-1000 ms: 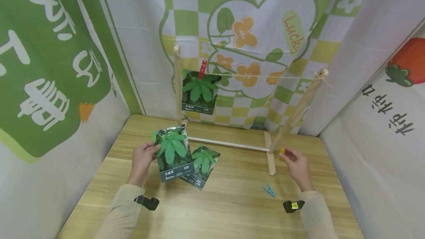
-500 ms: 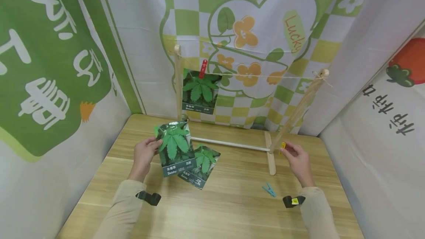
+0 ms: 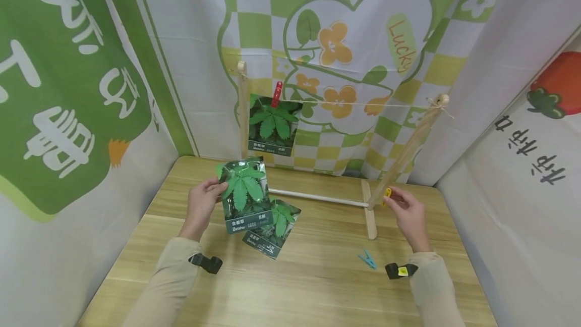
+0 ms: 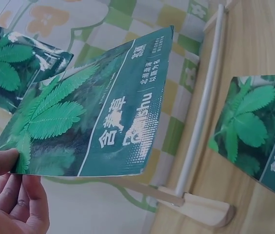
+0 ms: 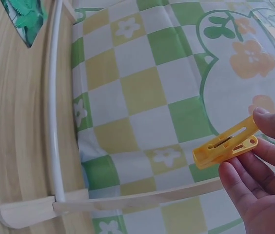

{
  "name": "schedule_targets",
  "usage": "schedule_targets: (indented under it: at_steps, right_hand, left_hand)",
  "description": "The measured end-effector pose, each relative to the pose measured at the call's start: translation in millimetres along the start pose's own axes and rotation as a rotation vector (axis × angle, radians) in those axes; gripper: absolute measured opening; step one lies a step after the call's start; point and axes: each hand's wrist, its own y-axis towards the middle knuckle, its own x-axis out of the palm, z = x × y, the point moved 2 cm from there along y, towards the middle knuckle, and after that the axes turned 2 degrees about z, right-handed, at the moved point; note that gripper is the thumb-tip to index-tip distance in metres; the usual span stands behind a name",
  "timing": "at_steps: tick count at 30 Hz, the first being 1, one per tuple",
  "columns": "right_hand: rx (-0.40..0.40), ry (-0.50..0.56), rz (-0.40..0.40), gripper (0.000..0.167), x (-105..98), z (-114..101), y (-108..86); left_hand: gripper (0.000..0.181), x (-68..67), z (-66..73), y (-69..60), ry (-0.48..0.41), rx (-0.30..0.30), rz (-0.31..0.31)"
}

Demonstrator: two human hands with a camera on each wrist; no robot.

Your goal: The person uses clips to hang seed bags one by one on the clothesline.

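My left hand (image 3: 200, 207) pinches the left edge of a green seed packet (image 3: 247, 193) with a leaf picture, lifted above the table. In the left wrist view the thumb lies on the packet's face. My right hand (image 3: 410, 216) holds a yellow clothespin (image 3: 387, 194) beside the right post; the right wrist view shows thumb and fingers at its handle end. A second seed packet (image 3: 283, 221) lies on the table, partly covered by the held one in the head view. A third packet (image 3: 272, 127) hangs from the string (image 3: 345, 103) under a red clothespin (image 3: 277, 95).
A wooden frame has a left post (image 3: 242, 115), a right post (image 3: 408, 150) and a white rod (image 3: 322, 197) low between them. On the wooden table (image 3: 308, 291) a blue clothespin (image 3: 367, 260) lies at the right. Printed curtains stand behind and at both sides.
My left hand has moved the packet up and to the right, uncovering more of the packet on the table. My right hand has risen slightly with the yellow clothespin.
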Motion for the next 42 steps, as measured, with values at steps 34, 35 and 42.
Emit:
schedule_targets:
  at_steps: [34,35,42]
  right_hand:
    - [-0.187,0.163,0.045,0.031,-2,-50,24.1]
    - [-0.190,0.169,0.048,0.030,-2,-52,25.1]
    - [-0.233,0.195,0.045,0.030,-4,-63,30.9]
  left_hand:
    - [0.040,33.2,42.7,0.8,-0.111,0.071,-0.005]
    - [0.039,34.1,43.7,0.8,-0.111,0.074,-0.011]
    - [0.046,39.3,52.9,0.1,-0.069,0.090,-0.037]
